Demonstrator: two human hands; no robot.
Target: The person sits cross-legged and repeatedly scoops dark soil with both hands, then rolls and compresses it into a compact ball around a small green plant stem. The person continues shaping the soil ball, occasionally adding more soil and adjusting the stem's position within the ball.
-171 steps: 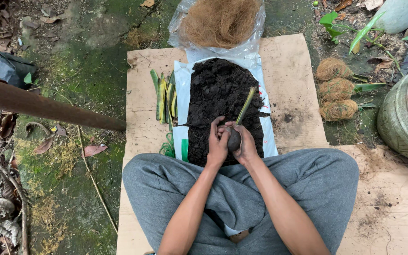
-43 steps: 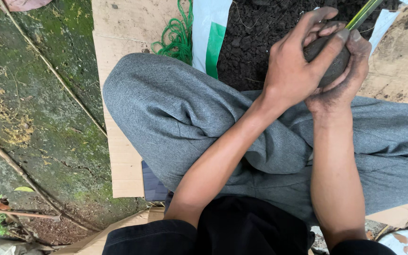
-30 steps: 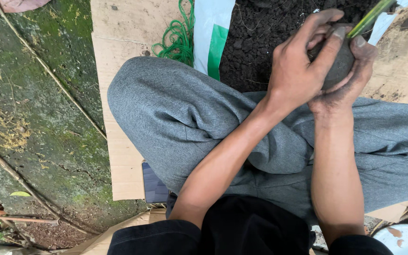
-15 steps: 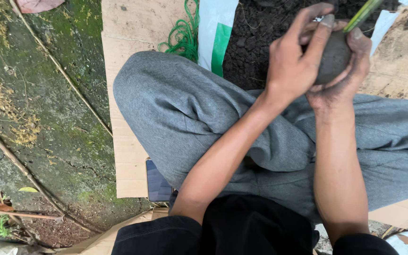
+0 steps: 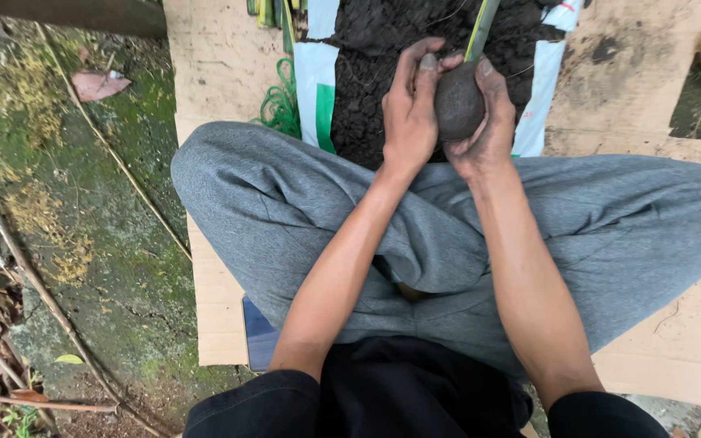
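Since the view half a second ago: your head has lifted, so both knees, the cardboard sheet (image 5: 221, 73) and the soil heap (image 5: 399, 49) now show, where earlier only the left knee and hands did.
Change in the work: little; the soil ball (image 5: 458, 101) sits between the same two hands as before, with the green stem (image 5: 480, 28) rising from its top (the ball looks smooth and firm, so I judge the pressing well along).
Where the ball is: held above the near edge of the dark soil on the white-and-green plastic sheet (image 5: 316, 81), just past your crossed legs.
Left hand (image 5: 411, 113): fingers curled over the ball's left side, fingertips up near the stem's base, palm pressed against it.
Right hand (image 5: 484, 122): cupped around the right and underside, thumb up along the ball; both hands close tight on it.
Arms: forearms run forward over your lap and converge at the ball, elbows tucked near your body.
Nearby: green twine (image 5: 279, 101) lies just left of the plastic sheet, on the cardboard.
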